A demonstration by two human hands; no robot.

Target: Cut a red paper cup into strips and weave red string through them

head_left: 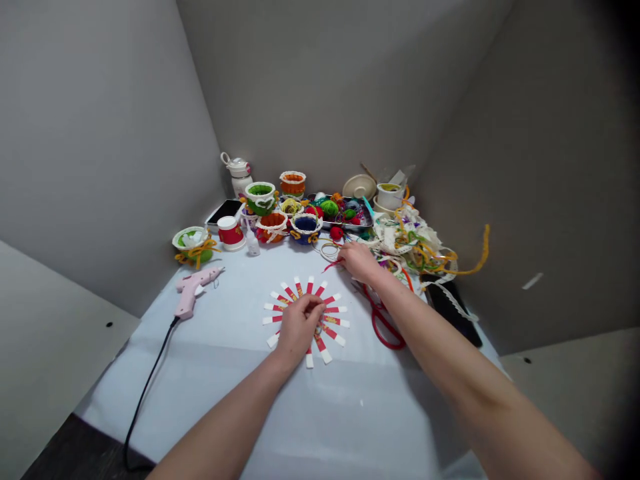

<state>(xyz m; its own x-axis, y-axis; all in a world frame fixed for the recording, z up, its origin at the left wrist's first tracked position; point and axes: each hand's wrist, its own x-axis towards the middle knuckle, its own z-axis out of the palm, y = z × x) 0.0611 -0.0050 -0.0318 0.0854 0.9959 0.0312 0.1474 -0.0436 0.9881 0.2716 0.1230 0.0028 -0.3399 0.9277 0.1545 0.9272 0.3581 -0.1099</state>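
A red and white paper cup cut into strips (327,355) lies splayed flat like a sunburst on the table. My left hand (301,325) rests over its middle, fingers curled and closed; whatever is between the fingertips is too small to make out. Farther back on the right, my right hand (357,261) has its fingers pinched together at the edge of the yarn pile. A short piece of red yarn (332,265) sticks out from its fingertips. Red-handled scissors (384,327) lie beneath my right forearm, their blades partly hidden.
A pink glue gun (193,290) with a black cord lies left. Behind stand yarn-wrapped bowls (306,230), a red cup (231,233), a small glue bottle (252,241), a tray of yarn balls (370,212) and a white bottle (240,175). Tangled trimmings (417,240) cover the back right.
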